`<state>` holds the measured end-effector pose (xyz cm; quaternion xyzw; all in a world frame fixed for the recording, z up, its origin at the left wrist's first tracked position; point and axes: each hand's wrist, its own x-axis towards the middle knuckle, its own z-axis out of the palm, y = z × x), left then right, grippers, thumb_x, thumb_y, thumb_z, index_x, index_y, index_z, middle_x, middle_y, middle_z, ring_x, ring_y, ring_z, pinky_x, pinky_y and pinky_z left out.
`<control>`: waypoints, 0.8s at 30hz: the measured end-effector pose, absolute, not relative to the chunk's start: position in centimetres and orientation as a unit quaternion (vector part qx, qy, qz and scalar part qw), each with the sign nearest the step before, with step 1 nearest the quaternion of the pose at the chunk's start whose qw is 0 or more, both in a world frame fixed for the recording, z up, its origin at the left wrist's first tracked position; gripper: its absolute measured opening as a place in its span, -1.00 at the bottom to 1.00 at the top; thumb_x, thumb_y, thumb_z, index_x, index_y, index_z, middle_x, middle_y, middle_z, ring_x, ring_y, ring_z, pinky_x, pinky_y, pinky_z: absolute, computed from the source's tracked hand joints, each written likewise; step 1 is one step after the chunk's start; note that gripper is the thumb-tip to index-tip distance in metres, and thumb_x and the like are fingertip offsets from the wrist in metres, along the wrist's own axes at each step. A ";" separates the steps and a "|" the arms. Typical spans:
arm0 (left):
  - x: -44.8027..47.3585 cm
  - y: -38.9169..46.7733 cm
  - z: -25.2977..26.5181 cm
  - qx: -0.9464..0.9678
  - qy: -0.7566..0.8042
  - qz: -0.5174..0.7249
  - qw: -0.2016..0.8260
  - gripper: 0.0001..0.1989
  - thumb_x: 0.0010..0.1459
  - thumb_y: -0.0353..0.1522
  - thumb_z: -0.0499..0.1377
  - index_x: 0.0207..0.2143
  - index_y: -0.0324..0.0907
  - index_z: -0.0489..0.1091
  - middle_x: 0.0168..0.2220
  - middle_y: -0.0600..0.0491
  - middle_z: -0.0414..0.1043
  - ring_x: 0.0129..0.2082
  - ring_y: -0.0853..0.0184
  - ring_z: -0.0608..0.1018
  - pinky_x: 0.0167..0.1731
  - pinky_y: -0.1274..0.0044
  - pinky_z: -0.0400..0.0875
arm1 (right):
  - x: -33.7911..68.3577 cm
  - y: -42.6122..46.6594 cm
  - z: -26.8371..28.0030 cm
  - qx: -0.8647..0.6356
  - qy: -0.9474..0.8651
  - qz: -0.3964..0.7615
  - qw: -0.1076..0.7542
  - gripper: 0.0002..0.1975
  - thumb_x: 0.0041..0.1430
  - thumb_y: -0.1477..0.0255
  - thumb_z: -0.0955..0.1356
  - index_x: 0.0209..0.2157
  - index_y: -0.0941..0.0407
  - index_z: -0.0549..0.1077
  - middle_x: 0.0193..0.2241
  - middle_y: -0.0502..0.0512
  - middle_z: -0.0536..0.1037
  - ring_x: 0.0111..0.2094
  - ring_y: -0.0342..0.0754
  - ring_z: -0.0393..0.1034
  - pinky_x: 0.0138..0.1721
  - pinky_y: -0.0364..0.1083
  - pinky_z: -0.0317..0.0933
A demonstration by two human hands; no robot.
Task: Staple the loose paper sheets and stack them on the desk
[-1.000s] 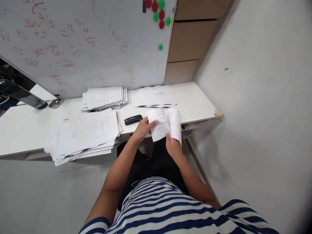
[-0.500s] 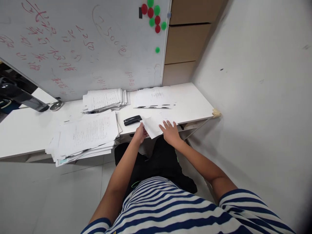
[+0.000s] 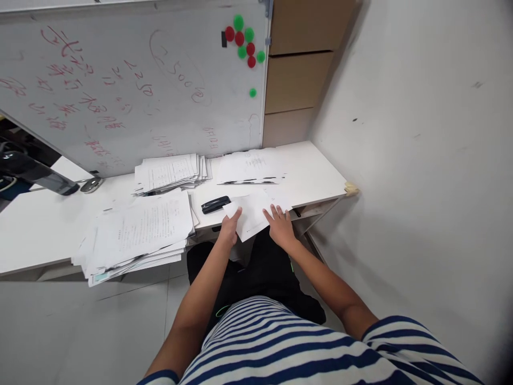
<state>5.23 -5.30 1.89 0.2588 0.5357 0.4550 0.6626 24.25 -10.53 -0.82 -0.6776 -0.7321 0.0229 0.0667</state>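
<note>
Paper (image 3: 252,216), held up curled a second ago, now lies flatter over the near edge of the tabletop (image 3: 318,174), suggesting it has been turned and laid down. The left hand (image 3: 228,230) pinches its left corner, thumb on top, while the right hand (image 3: 281,229) rests, fingers spread, on its right part. Counted: one black stapler (image 3: 215,204) just left, three paper stacks (image 3: 154,222) far and left, five green magnets (image 3: 238,22) and four red magnets (image 3: 239,38) on the far whiteboard (image 3: 180,120); held sheets, cannot tell.

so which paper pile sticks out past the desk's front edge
The front-left pile; the back-left pile and back-right pile, nearer the whiteboard, lie wholly on the desk.
</note>
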 end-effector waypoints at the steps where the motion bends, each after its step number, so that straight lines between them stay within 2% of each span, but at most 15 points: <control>1: 5.4 -5.3 1.7 0.267 0.555 0.455 0.643 -0.51 -0.01 -0.18 0.43 -0.07 -0.24 0.49 -0.06 -0.21 0.59 -0.11 0.11 0.64 -0.03 0.31 0.53 | 24.5 -10.6 -0.7 -0.674 -0.734 0.030 0.076 -0.32 0.23 0.66 0.15 0.37 0.06 0.18 0.41 0.23 0.08 0.42 0.27 -0.08 0.33 0.34 -0.11; 4: 5.4 -5.3 1.6 0.315 0.605 0.443 0.581 -0.63 -0.02 -0.33 0.44 -0.16 -0.25 0.50 -0.09 -0.21 0.59 -0.13 0.08 0.64 -0.06 0.27 0.53 | 26.0 -10.4 -0.3 -0.664 -0.726 0.087 0.152 -0.35 0.21 0.66 0.14 0.31 0.04 0.28 0.32 0.20 0.29 0.35 0.16 0.13 0.28 0.26 0.04; 7: 4.8 -5.0 1.6 0.372 0.609 0.436 0.548 -0.67 0.00 -0.32 0.41 -0.17 -0.22 0.51 -0.10 -0.18 0.60 -0.10 0.07 0.63 -0.05 0.26 0.50 | 28.0 -10.3 -0.8 -0.693 -0.621 0.142 0.337 -0.47 0.30 0.48 0.15 0.28 0.08 0.30 0.14 0.22 0.51 0.18 0.08 0.35 0.24 0.15 0.15; 9: 4.4 -4.7 1.6 0.413 0.598 0.428 0.537 -0.66 0.01 -0.29 0.40 -0.16 -0.20 0.51 -0.10 -0.15 0.60 -0.09 0.08 0.62 -0.03 0.27 0.49 | 28.7 -10.4 -1.9 -0.710 -0.508 0.163 0.459 -0.43 0.31 0.28 0.23 0.30 0.13 0.24 0.19 0.30 0.45 0.21 0.11 0.31 0.22 0.14 0.19; 11: 4.1 -4.2 1.5 0.448 0.582 0.425 0.530 -0.63 0.00 -0.24 0.40 -0.14 -0.20 0.51 -0.10 -0.13 0.60 -0.09 0.10 0.61 -0.03 0.29 0.49 | 28.6 -10.7 -3.3 -0.710 -0.408 0.215 0.531 -0.21 0.19 0.14 0.34 0.35 0.16 0.11 0.30 0.39 0.28 0.28 0.17 0.22 0.18 0.17 0.23; 12: 4.0 -4.0 1.6 0.461 0.574 0.425 0.527 -0.60 -0.01 -0.22 0.40 -0.13 -0.19 0.50 -0.11 -0.12 0.60 -0.10 0.10 0.61 -0.04 0.30 0.49 | 28.4 -10.8 -4.0 -0.702 -0.366 0.265 0.551 -0.12 0.13 0.11 0.39 0.37 0.15 0.05 0.31 0.42 0.24 0.29 0.19 0.22 0.14 0.17 0.27; 14: 3.9 -3.6 1.9 0.484 0.556 0.425 0.525 -0.54 -0.05 -0.19 0.42 -0.11 -0.19 0.50 -0.10 -0.11 0.60 -0.10 0.11 0.61 -0.05 0.31 0.49 | 27.9 -10.9 -4.9 -0.660 -0.301 0.398 0.561 -0.05 0.05 0.09 0.44 0.37 0.12 0.03 0.25 0.42 0.35 0.20 0.20 0.34 0.04 0.16 0.35; 17: 3.8 -3.4 3.1 0.511 0.527 0.413 0.539 -0.49 -0.11 -0.17 0.45 -0.11 -0.17 0.50 -0.09 -0.10 0.59 -0.09 0.11 0.60 -0.04 0.32 0.48 | 27.3 -10.8 -4.9 -0.580 -0.282 0.516 0.564 -0.26 0.00 0.06 0.47 0.15 0.13 0.36 -0.02 0.28 0.59 -0.03 0.13 0.52 -0.03 0.10 0.38; 20: 3.4 -3.3 5.2 0.535 0.511 0.380 0.555 -0.46 -0.13 -0.15 0.45 -0.10 -0.19 0.50 -0.07 -0.12 0.58 -0.07 0.09 0.59 -0.05 0.32 0.48 | 27.2 -9.8 -3.1 -0.535 -0.330 0.512 0.585 -0.44 -0.09 0.08 0.53 -0.13 0.16 0.52 -0.19 0.17 0.65 -0.17 0.05 0.54 -0.05 0.04 0.37; 24: 2.6 -2.5 8.6 0.569 0.484 0.399 0.532 -0.45 -0.10 -0.12 0.44 -0.08 -0.18 0.49 -0.09 -0.08 0.56 -0.11 0.13 0.58 -0.10 0.37 0.47 | 27.2 -7.4 1.4 -0.494 -0.388 0.478 0.614 -0.48 -0.12 0.13 0.55 -0.16 0.15 0.54 -0.22 0.12 0.66 -0.22 0.01 0.53 -0.09 0.02 0.38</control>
